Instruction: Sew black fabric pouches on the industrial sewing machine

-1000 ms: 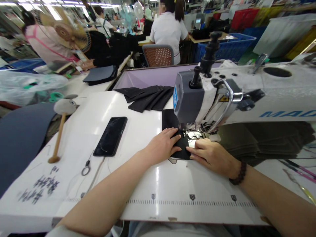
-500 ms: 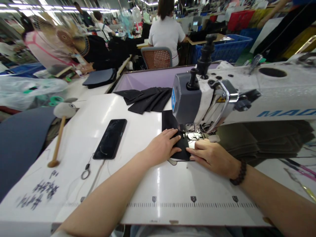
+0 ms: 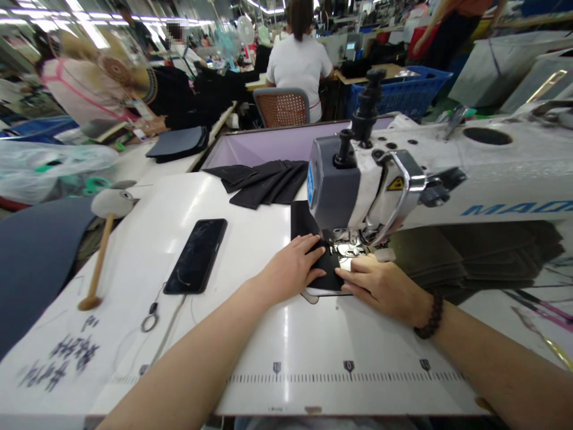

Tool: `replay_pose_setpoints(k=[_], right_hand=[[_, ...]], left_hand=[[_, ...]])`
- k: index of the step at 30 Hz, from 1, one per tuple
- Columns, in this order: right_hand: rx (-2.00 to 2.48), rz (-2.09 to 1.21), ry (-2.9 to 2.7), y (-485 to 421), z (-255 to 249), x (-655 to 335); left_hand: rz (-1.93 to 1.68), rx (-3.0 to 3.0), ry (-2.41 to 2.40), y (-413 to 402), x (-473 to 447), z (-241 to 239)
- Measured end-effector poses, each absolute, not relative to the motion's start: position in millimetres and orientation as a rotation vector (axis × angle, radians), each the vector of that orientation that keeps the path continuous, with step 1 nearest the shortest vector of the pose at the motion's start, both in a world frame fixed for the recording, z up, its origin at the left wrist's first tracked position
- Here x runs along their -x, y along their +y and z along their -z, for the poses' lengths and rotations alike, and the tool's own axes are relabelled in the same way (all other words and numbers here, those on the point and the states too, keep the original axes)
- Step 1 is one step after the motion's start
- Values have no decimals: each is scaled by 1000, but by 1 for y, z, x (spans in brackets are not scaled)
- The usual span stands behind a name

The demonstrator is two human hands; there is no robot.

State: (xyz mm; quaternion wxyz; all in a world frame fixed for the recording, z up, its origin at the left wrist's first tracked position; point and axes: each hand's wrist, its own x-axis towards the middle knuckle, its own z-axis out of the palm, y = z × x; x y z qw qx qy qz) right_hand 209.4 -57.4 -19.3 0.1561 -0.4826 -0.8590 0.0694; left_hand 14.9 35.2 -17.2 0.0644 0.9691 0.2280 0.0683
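Observation:
A black fabric piece [image 3: 330, 276] lies under the presser foot [image 3: 349, 248] of a white and grey sewing machine [image 3: 335, 179]. My left hand [image 3: 289, 269] rests palm down on its left part, fingers spread. At the right edge of the fabric is my right hand [image 3: 385, 288], its thumb and forefinger closed at the near corner and the other fingers curled beside the metal plate. The machine head hides part of the fabric's far end.
Dark cut pieces [image 3: 268, 182] lie fanned behind the fabric. A phone [image 3: 196, 255], a metal ring [image 3: 150, 321] and a wooden-handled mallet [image 3: 102, 257] are on the left. Olive fabric stacks [image 3: 470, 257] and pink-handled scissors [image 3: 544, 310] lie on the right. A seated co-worker [image 3: 299, 65] is ahead.
The view has shifted slightly. Both hands keep nearly the same place on the black fabric. In the right background, a standing person has moved.

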Motion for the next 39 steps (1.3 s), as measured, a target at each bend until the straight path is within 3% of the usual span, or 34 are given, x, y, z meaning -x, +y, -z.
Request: replay_pose_setpoints(k=[10,39], right_hand=[[1148,-300,-2540,-61,16,-216],[1037,-211,-2620,-66,13,-217]], left_hand=[[-133,-2875,351,15,-12,-2],[-344,-2947,381,8,-18,10]])
